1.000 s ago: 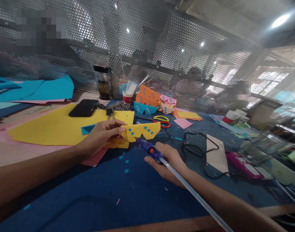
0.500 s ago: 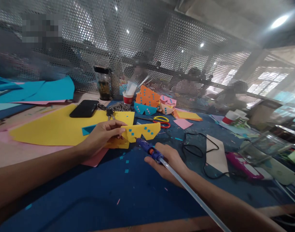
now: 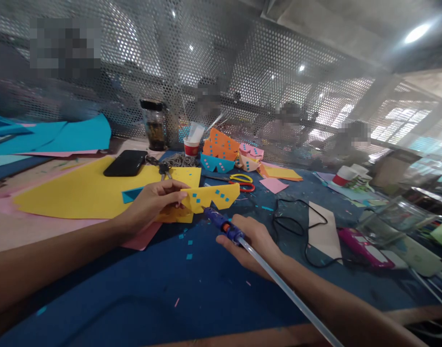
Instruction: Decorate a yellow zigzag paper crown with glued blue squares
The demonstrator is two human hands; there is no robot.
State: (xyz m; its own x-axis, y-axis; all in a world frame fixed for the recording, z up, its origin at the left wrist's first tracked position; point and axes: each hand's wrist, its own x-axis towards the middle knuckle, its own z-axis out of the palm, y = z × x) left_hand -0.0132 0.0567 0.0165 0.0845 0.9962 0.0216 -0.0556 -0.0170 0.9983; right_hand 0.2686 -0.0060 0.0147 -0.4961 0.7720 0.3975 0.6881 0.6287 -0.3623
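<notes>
Pinched between the fingers of my left hand (image 3: pixel 159 200) is a folded yellow paper cutout (image 3: pixel 208 196) with small blue squares on its face and a notch in its lower edge. My right hand (image 3: pixel 251 238) is wrapped round a purple glue gun (image 3: pixel 222 224). A long translucent glue stick (image 3: pixel 286 289) sticks out of its back end. The gun's tip is at the cutout's lower edge; whether it touches I cannot tell. Small blue paper squares (image 3: pixel 189 256) lie on the table below my hands. A blue folded paper piece (image 3: pixel 131 195) lies beside my left wrist.
Behind my hands lie scissors (image 3: pixel 244 180), keys (image 3: pixel 165 169) and a phone (image 3: pixel 126 162) on yellow paper (image 3: pixel 76 193). Orange cutouts (image 3: pixel 221 144), a paper cup (image 3: pixel 191 146) and a jar (image 3: pixel 155 126) stand near the perforated screen. At right are a black cord (image 3: pixel 291 230) and a magenta device (image 3: pixel 363 248).
</notes>
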